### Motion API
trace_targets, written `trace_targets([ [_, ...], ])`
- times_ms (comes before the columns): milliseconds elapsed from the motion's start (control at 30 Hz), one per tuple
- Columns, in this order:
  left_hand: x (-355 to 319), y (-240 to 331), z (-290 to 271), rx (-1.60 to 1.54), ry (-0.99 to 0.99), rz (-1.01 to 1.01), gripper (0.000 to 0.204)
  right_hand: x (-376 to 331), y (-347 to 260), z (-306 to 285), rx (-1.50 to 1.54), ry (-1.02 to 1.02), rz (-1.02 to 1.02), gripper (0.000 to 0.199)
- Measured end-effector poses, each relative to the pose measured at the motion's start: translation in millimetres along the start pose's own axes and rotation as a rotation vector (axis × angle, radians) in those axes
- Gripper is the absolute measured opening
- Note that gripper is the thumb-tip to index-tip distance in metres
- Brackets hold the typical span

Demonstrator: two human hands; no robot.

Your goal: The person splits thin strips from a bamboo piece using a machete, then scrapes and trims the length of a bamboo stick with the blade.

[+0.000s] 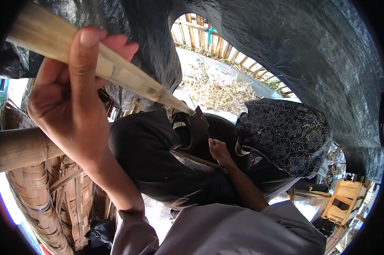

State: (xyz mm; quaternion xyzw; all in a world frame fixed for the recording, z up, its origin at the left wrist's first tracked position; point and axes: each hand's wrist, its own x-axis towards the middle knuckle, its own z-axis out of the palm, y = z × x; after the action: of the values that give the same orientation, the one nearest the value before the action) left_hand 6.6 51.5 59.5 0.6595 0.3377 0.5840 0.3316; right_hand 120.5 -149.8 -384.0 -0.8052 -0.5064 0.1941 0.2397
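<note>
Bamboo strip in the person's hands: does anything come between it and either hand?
Nothing visible separates the left hand from the bamboo strip; thumb and fingers grip it directly. Between the right hand and the strip's far end is the dark blade held there; whether blade and strip touch is unclear.

Obstacle near right fingers [213, 146]: patterned cloth [285, 137]

Worn on the head, the fisheye view looks down over the person's grey garment [230, 229] at six o'clock, the left hand [72, 104] very near toward ten.
</note>
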Motion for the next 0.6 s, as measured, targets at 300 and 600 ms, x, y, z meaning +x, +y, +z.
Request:
trace_targets([
  [300,0,-16,-21,-0.050,0.022,-0.028,0.021,51,-93,-102,0.703,-0.401,0.482,0.044],
  [600,1,-24,-19,0.009,0.139,0.048,0.026,84,-114,-151,0.687,-0.259,0.286,0.043],
])
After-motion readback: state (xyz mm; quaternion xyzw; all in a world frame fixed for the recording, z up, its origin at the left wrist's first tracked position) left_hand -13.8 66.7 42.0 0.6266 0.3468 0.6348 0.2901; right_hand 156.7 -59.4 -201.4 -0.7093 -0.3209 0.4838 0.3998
